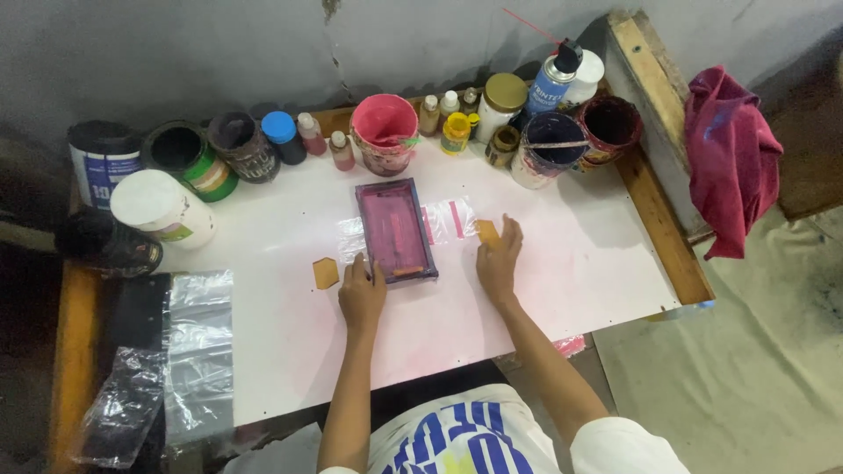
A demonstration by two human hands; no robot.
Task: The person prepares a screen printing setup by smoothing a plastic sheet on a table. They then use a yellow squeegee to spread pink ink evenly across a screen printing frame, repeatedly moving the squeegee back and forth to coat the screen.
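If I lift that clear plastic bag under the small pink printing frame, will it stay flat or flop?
The clear plastic bag looks thin and wrinkled, so it would probably flop and feel very light. The printing frame lies on it, with the left hand at its corner, so it likely slides once freed.

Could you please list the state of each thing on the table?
Printing frame: flat on a clear bag, left hand at its corner.
Right hand: on a tan tab.
Pink bucket: open.
White jar: lidded.
Blue pot: open, stick across rim.
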